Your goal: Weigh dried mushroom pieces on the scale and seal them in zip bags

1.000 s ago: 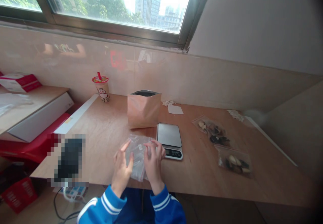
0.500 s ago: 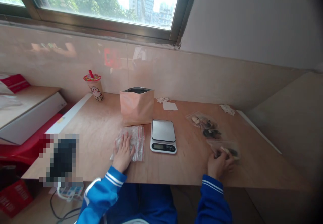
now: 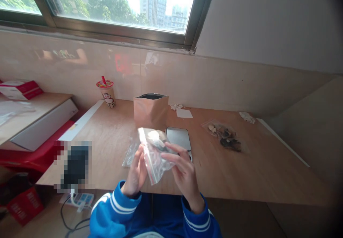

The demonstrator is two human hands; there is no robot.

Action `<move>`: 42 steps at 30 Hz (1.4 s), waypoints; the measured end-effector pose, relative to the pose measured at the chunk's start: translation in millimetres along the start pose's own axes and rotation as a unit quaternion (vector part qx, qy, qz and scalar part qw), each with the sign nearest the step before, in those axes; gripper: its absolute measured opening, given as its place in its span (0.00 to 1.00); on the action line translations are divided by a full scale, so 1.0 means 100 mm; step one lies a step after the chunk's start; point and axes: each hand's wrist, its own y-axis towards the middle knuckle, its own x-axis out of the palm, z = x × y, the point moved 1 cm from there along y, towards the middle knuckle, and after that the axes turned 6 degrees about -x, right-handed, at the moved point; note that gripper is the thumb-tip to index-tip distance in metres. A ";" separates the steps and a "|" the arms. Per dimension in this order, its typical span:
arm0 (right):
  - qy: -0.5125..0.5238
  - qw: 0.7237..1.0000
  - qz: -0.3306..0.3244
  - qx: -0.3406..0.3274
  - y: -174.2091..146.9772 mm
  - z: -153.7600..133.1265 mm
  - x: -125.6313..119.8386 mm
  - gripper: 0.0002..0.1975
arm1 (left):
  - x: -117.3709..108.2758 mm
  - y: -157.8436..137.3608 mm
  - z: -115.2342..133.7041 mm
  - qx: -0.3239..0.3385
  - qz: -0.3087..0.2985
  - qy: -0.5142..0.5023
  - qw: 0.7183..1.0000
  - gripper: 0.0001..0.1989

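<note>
A clear zip bag (image 3: 156, 161) with pale and dark pieces inside is raised above the front of the table; I cannot tell what the pieces are. My left hand (image 3: 137, 172) grips the bag's zip edge at its left side. From the right, my right hand (image 3: 184, 168) closes its fingers on the filled part. Partly hidden behind the held bag is a kitchen scale (image 3: 179, 138) with a silver plate. A flat clear plastic bag (image 3: 129, 155) lies left of it on the table. Behind stands an open brown paper pouch (image 3: 150, 112).
More clear bags with dark and pale pieces (image 3: 227, 138) lie at the right of the table (image 3: 241, 173). A drink cup (image 3: 108, 95) with a red straw stands at the back left. A blurred-out dark object (image 3: 75, 166) sits at the left, near a cable. White paper (image 3: 184, 113) lies by the wall.
My right hand has lifted the filled zip bag from the right of the table to the middle. My left hand has risen off the flat bags and now holds it too.
</note>
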 end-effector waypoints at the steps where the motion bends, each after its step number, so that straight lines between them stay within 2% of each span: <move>1: 0.034 0.999 -0.032 -0.004 -0.01 -0.05 0.07 0.17 | 0.00 0.00 0.00 -0.019 0.003 -0.049 0.999 0.28; 3: 0.079 0.994 -0.080 0.013 -0.05 -0.09 0.15 0.19 | -0.05 0.04 -0.01 -0.028 0.029 -0.085 0.996 0.24; 5: 0.091 0.987 -0.128 0.033 -0.09 -0.09 0.17 0.19 | -0.15 0.09 -0.03 -0.002 0.072 -0.072 0.995 0.21; 7: 0.053 0.984 -0.158 0.058 -0.11 -0.08 0.18 0.19 | -0.23 0.13 -0.06 0.033 0.105 -0.020 0.994 0.20; 9: -0.024 0.985 -0.137 0.098 -0.10 -0.06 0.22 0.14 | -0.27 0.13 -0.10 0.062 0.118 0.064 0.989 0.18; 11: -0.085 0.983 -0.094 0.136 -0.09 -0.05 0.29 0.10 | -0.26 0.11 -0.15 0.084 0.114 0.149 0.979 0.17; 13: -0.085 0.982 -0.085 0.145 -0.06 -0.03 0.39 0.07 | -0.23 0.08 -0.19 0.094 0.111 0.212 0.966 0.18; 16: -0.043 0.983 -0.114 0.140 -0.02 0.02 0.52 0.05 | -0.20 0.03 -0.22 0.099 0.133 0.263 0.950 0.21; 19: -0.058 0.979 -0.135 0.143 0.02 0.06 0.55 0.06 | -0.17 0.00 -0.18 0.112 0.097 0.286 0.947 0.22; 21: -0.083 0.976 -0.152 0.134 0.04 0.07 0.55 0.05 | -0.15 -0.01 -0.14 0.117 0.068 0.295 0.946 0.20; 23: -0.108 0.973 -0.165 0.122 0.06 0.07 0.55 0.05 | -0.14 -0.02 -0.10 0.120 0.074 0.314 0.939 0.17; 26: -0.128 0.966 -0.194 0.108 0.07 0.08 0.54 0.08 | -0.17 0.00 -0.06 0.126 0.083 0.364 0.919 0.14; 28: -0.130 0.962 -0.215 0.111 0.05 0.11 0.52 0.10 | -0.20 0.02 -0.04 0.138 0.066 0.401 0.903 0.13; 31: -0.098 0.957 -0.238 0.131 0.02 0.15 0.46 0.11 | -0.25 0.06 -0.03 0.147 0.026 0.452 0.879 0.12; 35: 0.008 0.957 -0.244 0.154 0.04 0.20 0.38 0.12 | -0.25 0.07 -0.01 0.149 0.027 0.471 0.869 0.13; 38: 0.098 0.954 -0.229 0.167 0.09 0.25 0.38 0.14 | -0.21 0.06 0.00 0.140 0.022 0.442 0.886 0.14; 42: 0.214 0.936 -0.210 0.186 0.12 0.31 0.43 0.16 | -0.15 0.07 0.01 0.111 -0.016 0.372 0.921 0.16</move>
